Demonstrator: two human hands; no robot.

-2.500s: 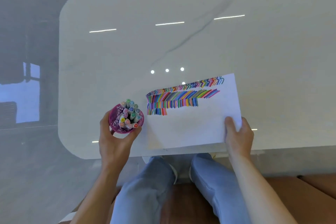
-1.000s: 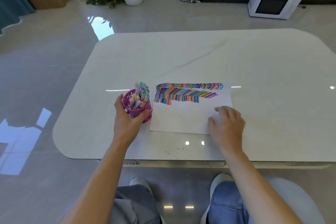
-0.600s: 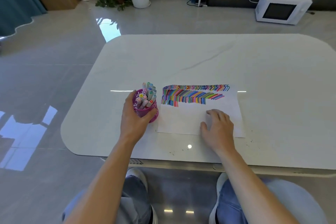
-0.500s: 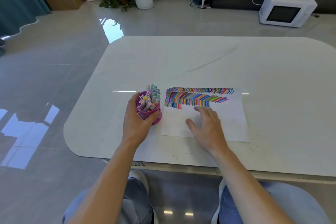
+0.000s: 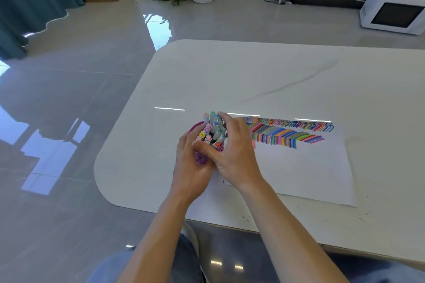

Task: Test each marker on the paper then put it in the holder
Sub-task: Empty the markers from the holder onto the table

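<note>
Broadly, the white table is carrying everything, with the paper lying flat on its near right part and reaching close to the near edge. Rows of colour strokes are filling the paper's far strip, while its near part is showing bare white, so I judge that room for more test marks is waiting there. Just left of the paper, the purple holder is standing upright; the hands are hiding whether it is touching the sheet. It is packed with markers, their caps pointing up. The left hand is gripping the holder from its near left side, fingers wrapping its wall. The right hand is arching over the marker tops, thumb at the near side of the bunch and fingers curling round the far side; whether it is pinching one marker alone I cannot tell. Judging by this, a marker is being picked out for testing. Doing it well is coming down to pinching a single cap, pulling straight up so the neighbours are not riding along, and pressing the holder down with the left hand so it is not tipping toward the paper
</note>
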